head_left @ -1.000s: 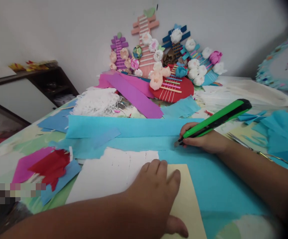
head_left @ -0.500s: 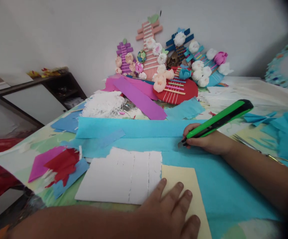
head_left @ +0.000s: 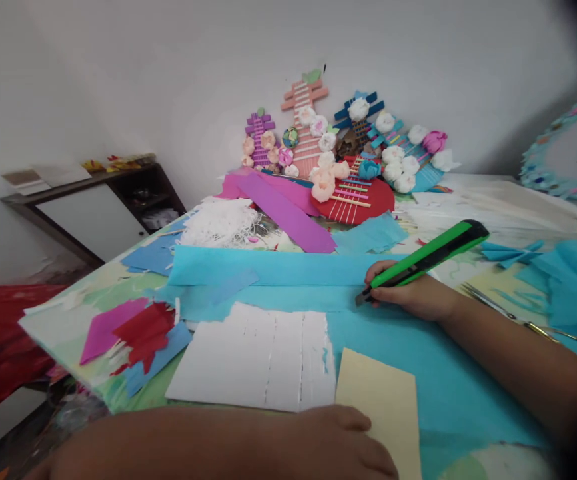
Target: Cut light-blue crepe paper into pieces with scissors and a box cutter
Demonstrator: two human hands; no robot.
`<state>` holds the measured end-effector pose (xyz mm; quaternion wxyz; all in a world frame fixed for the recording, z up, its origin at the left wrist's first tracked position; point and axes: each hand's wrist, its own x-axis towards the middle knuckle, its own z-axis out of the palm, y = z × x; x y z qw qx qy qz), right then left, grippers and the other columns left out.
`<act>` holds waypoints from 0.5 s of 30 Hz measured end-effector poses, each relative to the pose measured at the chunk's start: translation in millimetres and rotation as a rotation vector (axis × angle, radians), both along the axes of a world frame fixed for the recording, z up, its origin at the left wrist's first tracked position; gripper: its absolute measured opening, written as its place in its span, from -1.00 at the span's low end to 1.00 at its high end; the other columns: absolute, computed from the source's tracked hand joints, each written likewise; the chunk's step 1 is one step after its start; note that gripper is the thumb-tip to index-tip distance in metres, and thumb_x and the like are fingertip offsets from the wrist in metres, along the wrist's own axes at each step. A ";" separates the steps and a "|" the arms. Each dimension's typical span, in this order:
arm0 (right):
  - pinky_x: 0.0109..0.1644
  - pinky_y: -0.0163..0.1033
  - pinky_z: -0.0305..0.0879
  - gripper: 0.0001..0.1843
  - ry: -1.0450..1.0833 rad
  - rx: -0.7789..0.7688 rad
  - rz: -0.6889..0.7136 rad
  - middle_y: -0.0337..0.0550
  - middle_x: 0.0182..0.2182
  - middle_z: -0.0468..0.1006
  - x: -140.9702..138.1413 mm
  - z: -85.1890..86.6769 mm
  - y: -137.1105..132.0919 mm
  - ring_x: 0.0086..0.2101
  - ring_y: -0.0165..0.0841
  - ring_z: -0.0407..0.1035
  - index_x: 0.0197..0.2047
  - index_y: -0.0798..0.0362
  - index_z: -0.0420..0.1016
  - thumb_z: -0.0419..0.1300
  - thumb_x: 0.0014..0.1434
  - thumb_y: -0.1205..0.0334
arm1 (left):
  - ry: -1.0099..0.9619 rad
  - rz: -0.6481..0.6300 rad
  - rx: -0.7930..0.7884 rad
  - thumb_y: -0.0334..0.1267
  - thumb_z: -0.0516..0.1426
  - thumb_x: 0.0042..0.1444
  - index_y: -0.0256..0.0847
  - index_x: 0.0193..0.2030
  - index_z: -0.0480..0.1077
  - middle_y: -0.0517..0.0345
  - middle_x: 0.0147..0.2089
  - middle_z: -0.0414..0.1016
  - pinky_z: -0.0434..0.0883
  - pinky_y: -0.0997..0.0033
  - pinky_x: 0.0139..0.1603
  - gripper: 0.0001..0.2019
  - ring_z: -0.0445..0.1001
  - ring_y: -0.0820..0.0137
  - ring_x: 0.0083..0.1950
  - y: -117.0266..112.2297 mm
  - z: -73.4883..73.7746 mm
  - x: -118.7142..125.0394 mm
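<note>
My right hand (head_left: 408, 293) is closed around a green and black utility knife (head_left: 431, 253). The knife slants, its blade tip down at the light blue crepe paper (head_left: 448, 373), near the lower edge of a folded strip (head_left: 278, 267). At the bottom, my left hand (head_left: 343, 440) has its fingers bent over the left side of a cream card (head_left: 386, 393); the fingertips are hidden. A white cardboard piece (head_left: 248, 360) with perforated-looking lines and a torn top edge lies left of the card, on the crepe paper and table.
Scissors (head_left: 513, 317) lie beside my right forearm, near crumpled blue paper (head_left: 573, 287). Red scraps (head_left: 143, 333) and magenta scraps (head_left: 108, 327) are at left. Behind are white shreds (head_left: 221, 223), a purple strip (head_left: 288, 210) and guitar-shaped crafts (head_left: 353, 200). A low cabinet (head_left: 91, 217) stands left.
My left hand has drawn back and its fingers have bent. The cream card has shifted right and down, away from the white cardboard. The knife stays near the same spot on the crepe paper.
</note>
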<state>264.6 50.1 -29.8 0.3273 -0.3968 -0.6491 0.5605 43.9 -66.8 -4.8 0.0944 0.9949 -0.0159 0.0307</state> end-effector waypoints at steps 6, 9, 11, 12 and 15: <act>-0.41 -0.37 0.29 -0.76 0.018 0.006 0.007 -0.28 -0.52 0.49 0.3 -0.4 0.2 -0.51 -0.47 0.38 -0.34 0.05 0.35 0.27 -0.12 0.22 | -0.007 0.675 0.045 0.17 0.03 -0.02 -0.38 0.12 0.19 -0.25 0.06 0.27 0.17 0.08 0.05 -0.30 0.21 0.06 0.07 11.0 14.1 6.4; -0.40 -0.38 0.29 -0.76 0.009 0.007 0.011 -0.29 -0.51 0.49 0.0 0.3 -0.7 -0.50 -0.48 0.38 -0.34 0.04 0.35 0.26 -0.11 0.21 | 0.115 0.765 0.003 0.17 0.09 -0.08 -0.40 0.17 0.11 -0.27 0.00 0.30 0.24 0.06 -0.04 -0.20 0.25 0.01 0.00 11.3 11.3 9.2; -0.40 -0.37 0.29 -0.76 -0.007 0.010 0.007 -0.29 -0.51 0.49 -1.0 1.6 -2.2 -0.50 -0.47 0.38 -0.33 0.04 0.34 0.26 -0.11 0.19 | 0.140 0.741 -0.074 0.06 0.10 -0.02 -0.39 0.17 0.12 -0.19 -0.08 0.36 0.28 0.14 -0.08 -0.30 0.31 0.09 -0.06 10.4 12.4 8.8; -0.40 -0.36 0.30 -0.75 -0.022 0.015 0.004 -0.29 -0.52 0.49 -1.7 2.7 -3.1 -0.50 -0.46 0.38 -0.33 0.04 0.34 0.26 -0.11 0.18 | 0.145 0.729 -0.123 -0.01 0.09 0.03 -0.37 0.14 0.16 -0.15 -0.12 0.38 0.31 0.19 -0.11 -0.39 0.34 0.13 -0.10 10.0 14.8 7.8; -0.39 -0.33 0.30 -0.74 -0.068 0.033 -0.019 -0.28 -0.55 0.47 -4.2 7.0 -6.4 -0.50 -0.44 0.38 -0.34 0.05 0.34 0.26 -0.11 0.16 | 0.144 0.728 -0.287 -0.20 0.03 0.10 -0.26 -0.02 0.33 -0.01 -0.19 0.45 0.34 0.32 -0.17 -0.68 0.41 0.25 -0.19 11.0 28.3 1.5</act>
